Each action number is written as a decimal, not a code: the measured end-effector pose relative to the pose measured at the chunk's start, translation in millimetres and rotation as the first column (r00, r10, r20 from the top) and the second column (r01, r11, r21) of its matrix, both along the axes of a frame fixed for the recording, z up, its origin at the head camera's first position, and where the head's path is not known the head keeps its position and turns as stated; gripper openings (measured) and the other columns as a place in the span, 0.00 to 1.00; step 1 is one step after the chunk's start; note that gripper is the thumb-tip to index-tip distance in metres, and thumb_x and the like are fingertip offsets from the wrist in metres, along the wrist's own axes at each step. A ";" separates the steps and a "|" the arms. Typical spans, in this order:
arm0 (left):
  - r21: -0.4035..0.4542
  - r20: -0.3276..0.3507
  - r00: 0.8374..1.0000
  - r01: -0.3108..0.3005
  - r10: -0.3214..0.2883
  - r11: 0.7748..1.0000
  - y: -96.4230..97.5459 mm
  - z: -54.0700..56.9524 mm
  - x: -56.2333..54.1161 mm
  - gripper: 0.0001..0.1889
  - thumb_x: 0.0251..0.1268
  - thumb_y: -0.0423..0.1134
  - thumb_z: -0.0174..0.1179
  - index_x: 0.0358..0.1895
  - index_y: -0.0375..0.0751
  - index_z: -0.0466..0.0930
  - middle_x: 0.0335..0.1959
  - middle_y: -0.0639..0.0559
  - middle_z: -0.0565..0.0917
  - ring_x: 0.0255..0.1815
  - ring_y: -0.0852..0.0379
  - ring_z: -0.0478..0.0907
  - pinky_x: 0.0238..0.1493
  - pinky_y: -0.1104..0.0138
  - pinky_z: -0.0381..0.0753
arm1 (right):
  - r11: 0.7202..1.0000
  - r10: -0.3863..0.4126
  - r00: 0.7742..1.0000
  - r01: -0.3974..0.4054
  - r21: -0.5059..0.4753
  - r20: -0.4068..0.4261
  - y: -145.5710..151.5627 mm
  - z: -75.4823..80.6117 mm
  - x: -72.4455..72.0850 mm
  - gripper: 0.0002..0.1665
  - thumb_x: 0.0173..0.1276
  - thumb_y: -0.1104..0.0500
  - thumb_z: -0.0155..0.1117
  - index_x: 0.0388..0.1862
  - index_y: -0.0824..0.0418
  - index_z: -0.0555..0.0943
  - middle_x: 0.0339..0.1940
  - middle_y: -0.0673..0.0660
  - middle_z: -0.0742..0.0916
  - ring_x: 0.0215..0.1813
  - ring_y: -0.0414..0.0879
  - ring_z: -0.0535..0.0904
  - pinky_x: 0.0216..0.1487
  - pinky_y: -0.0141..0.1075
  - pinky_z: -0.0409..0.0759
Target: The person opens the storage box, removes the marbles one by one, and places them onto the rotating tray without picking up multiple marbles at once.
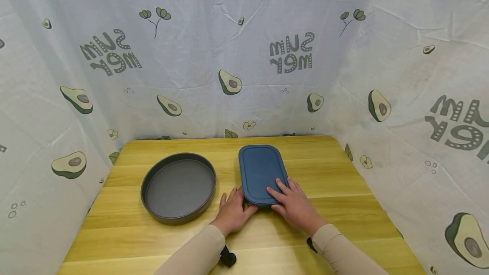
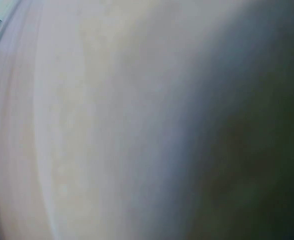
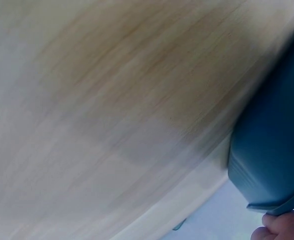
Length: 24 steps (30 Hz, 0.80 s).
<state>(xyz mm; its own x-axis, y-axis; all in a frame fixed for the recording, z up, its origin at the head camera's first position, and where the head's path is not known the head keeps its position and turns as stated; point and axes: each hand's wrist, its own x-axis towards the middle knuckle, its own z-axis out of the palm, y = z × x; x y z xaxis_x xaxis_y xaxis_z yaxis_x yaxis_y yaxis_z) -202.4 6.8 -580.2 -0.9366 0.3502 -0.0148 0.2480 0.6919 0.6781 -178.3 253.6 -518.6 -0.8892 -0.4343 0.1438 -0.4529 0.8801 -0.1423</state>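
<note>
A blue rectangular lidded food container (image 1: 259, 166) lies lengthwise on the wooden table, its lid in place. My left hand (image 1: 231, 215) is at its near left corner, fingers pointing forward along the left side and thumb reaching toward the near edge. My right hand (image 1: 298, 206) touches the near right corner, spread fingers over the lid and right edge, thumb at the near edge. In the right wrist view, the container's side wall (image 3: 272, 145) shows at the right, with fingertips (image 3: 287, 227) at the lid's rim. The left wrist view is mostly blur.
A round dark grey pan (image 1: 181, 188) stands left of the container, close to my left hand. The wooden table (image 1: 344, 224) ends at a patterned curtain (image 1: 198, 54) behind and on both sides. Black straps with a small device (image 1: 228, 258) show at the wrists.
</note>
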 end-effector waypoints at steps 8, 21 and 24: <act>0.038 -0.020 1.000 0.012 -0.011 0.999 -1.1 14.2 5.9 0.45 0.75 0.66 0.57 0.86 0.50 0.53 0.85 0.45 0.63 0.85 0.34 0.57 0.81 0.31 0.43 | 1.000 -0.009 1.000 0.009 -0.012 0.013 0.1 0.9 1.0 0.33 0.76 0.44 0.65 0.77 0.48 0.76 0.79 0.70 0.74 0.80 0.79 0.61 0.80 0.69 0.61; 0.015 -0.013 1.000 0.000 0.001 1.000 -0.6 1.4 1.5 0.46 0.74 0.67 0.56 0.87 0.53 0.50 0.86 0.50 0.61 0.87 0.39 0.54 0.83 0.34 0.41 | 1.000 -0.007 1.000 0.007 -0.011 0.023 -0.3 1.3 0.9 0.33 0.76 0.44 0.65 0.78 0.48 0.76 0.79 0.70 0.73 0.80 0.80 0.60 0.80 0.69 0.61; 0.018 -0.019 1.000 -0.002 0.002 1.000 -0.3 0.7 1.5 0.46 0.74 0.67 0.57 0.87 0.53 0.51 0.85 0.49 0.62 0.87 0.38 0.55 0.83 0.33 0.42 | 1.000 -0.008 1.000 0.008 -0.010 0.027 0.2 0.5 0.6 0.33 0.77 0.44 0.65 0.78 0.48 0.76 0.79 0.70 0.73 0.80 0.80 0.60 0.79 0.69 0.61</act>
<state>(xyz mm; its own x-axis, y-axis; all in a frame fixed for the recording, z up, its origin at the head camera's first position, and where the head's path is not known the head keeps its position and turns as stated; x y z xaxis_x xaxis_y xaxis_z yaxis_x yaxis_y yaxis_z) -200.9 6.5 -579.5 -0.9373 0.3484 0.0095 0.2598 0.6802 0.6855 -177.7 253.8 -518.1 -0.8964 -0.4255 0.1240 -0.4414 0.8823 -0.1632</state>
